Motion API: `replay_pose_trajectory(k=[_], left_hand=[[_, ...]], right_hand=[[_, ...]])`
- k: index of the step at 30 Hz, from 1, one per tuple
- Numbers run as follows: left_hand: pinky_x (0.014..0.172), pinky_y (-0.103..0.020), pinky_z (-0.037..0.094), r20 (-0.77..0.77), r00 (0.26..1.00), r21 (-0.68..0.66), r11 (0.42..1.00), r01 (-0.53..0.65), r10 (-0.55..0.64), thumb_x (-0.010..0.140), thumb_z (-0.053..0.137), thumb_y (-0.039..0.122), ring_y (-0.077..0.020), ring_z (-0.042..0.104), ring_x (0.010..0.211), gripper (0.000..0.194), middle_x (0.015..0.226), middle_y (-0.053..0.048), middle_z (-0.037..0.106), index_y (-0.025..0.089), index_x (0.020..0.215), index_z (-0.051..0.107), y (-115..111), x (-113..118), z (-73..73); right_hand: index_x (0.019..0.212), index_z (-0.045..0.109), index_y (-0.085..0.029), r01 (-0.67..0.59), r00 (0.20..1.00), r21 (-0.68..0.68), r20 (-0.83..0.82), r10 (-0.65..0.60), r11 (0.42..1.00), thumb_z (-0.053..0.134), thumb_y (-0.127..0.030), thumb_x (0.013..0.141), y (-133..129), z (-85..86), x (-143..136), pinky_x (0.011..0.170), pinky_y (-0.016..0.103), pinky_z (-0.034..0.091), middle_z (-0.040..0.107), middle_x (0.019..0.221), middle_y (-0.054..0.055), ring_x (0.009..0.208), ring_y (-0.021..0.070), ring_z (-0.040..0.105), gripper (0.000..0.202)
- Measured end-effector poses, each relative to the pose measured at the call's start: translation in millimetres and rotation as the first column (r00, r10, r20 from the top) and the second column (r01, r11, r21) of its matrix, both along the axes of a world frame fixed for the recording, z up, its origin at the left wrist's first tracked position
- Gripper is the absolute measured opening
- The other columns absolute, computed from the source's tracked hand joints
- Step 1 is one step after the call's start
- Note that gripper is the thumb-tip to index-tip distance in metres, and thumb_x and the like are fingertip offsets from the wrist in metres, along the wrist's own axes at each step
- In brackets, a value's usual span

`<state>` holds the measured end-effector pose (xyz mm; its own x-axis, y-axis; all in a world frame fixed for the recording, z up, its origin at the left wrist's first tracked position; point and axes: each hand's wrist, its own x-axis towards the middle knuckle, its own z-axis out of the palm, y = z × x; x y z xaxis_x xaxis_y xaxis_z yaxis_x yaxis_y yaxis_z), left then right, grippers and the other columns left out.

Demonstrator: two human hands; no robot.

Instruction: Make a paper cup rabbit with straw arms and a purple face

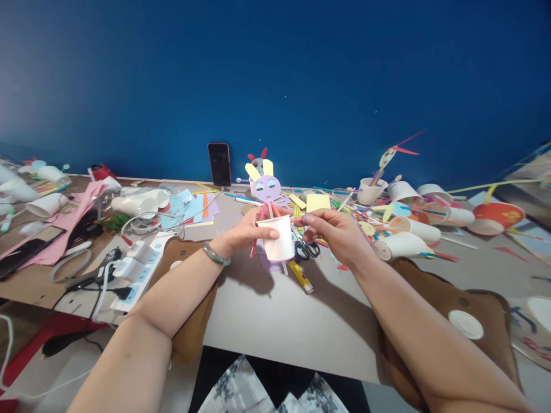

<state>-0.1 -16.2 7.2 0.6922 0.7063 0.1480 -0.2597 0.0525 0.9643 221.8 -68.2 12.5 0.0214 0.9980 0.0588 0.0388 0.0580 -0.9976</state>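
A white paper cup (pixel 279 241) is in the grip of my left hand (pixel 247 229), with the thumb across its front. Above the rim stands a purple paper rabbit head (pixel 267 188) with yellow ears and a drawn face, and pink and red sticks show under it. My right hand (pixel 333 228) is closed at the cup's right side, its thumb and forefinger pinching a thin pink stick (pixel 297 219) that reaches to the cup. Black-handled scissors (pixel 309 250) lie just below the right fingers. A yellow tube (pixel 301 277) rests on the table in front of the cup.
Against the blue wall leans a phone (pixel 219 164). To the left are a power strip (pixel 144 275), white cables and coloured paper (pixel 193 206). Several white paper cups (pixel 398 245) and paper scraps crowd the right. Brown cushions (pixel 434 321) lie under both forearms.
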Motion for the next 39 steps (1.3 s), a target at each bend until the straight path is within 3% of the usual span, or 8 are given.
replay_pose_trajectory(k=[9,18,30,39], left_hand=[[0.070,-0.028,0.051,-0.010,1.000,0.013,1.000,-0.011,0.011,0.056,0.093,0.046,-0.0184,0.064,0.083,0.069,0.096,-0.007,0.069,0.016,0.112,0.068,-1.7,-0.3,1.9],[0.075,-0.031,0.052,-0.019,1.000,0.022,1.000,0.002,-0.001,0.056,0.094,0.045,-0.0186,0.065,0.084,0.069,0.098,-0.006,0.069,0.016,0.114,0.069,1.2,-0.7,-3.2],[0.070,-0.028,0.052,-0.003,1.000,0.002,1.000,0.002,-0.002,0.054,0.094,0.047,-0.0185,0.065,0.082,0.072,0.098,-0.008,0.069,0.015,0.113,0.068,1.8,-0.2,-1.6],[0.072,-0.029,0.051,-0.003,1.000,0.022,1.000,0.006,-0.006,0.056,0.093,0.046,-0.0175,0.064,0.081,0.068,0.096,-0.007,0.070,0.017,0.113,0.068,0.3,0.1,-2.9]], right_hand=[[0.075,0.076,-0.017,-0.041,0.999,0.020,0.020,0.040,0.999,0.085,-0.053,0.072,0.0,0.7,1.2,0.047,0.025,0.046,0.068,0.055,0.002,0.049,0.0133,0.061,0.038],[0.069,0.070,-0.018,-0.010,1.000,0.077,0.016,0.008,0.997,0.085,-0.047,0.072,-0.8,1.6,-1.5,0.047,0.024,0.043,0.066,0.053,0.001,0.050,0.0127,0.058,0.032],[0.078,0.074,-0.018,-0.031,0.998,0.002,-0.053,0.031,1.000,0.083,-0.047,0.070,3.9,-1.5,1.7,0.053,0.028,0.049,0.072,0.062,0.003,0.053,0.0143,0.062,0.032],[0.074,0.075,-0.018,-0.019,0.999,0.058,-0.030,0.021,0.998,0.085,-0.049,0.070,0.1,0.6,-2.4,0.049,0.026,0.048,0.071,0.061,0.003,0.050,0.0133,0.061,0.033]])
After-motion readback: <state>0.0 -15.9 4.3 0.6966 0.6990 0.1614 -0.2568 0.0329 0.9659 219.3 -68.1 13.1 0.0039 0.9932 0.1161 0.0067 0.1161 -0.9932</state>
